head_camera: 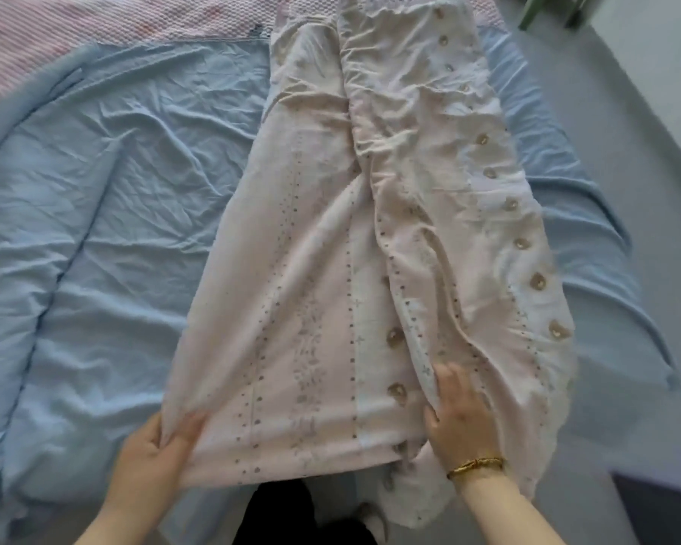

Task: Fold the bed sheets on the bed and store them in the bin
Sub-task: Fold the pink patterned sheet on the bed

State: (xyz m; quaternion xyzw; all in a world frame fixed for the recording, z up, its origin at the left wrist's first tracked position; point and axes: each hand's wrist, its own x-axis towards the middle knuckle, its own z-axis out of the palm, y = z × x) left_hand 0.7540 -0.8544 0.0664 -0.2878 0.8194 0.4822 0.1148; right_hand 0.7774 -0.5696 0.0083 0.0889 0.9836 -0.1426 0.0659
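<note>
We're at the near end of the long pale pink cotton sheet (323,293), printed with grey dots and tan hearts. It lies as a tall strip, running from near to far across the crumpled light blue undersheet (115,214).

The left hand (150,462) pinches the strip's near-left corner, thumb on top and fingers tucked beneath. The right hand (462,418), a gold bracelet (475,463) at its wrist, lies flat with fingers loosely spread. It presses on the bunched right-hand layer.

By our reading this is a squaring-up step before the next fold. To do it well, we'd draw that corner taut toward the near-left while the flat palm sweeps the ridges rightward, then line up both long edges.

The cloth looks thin, soft and limp, so it creases readily. A deep ridge runs up the middle, and the right layer spills over the near edge in a scalloped hem.

At the far end lies a pink waffle-textured blanket (95,21). We can make out no bin for certain.
</note>
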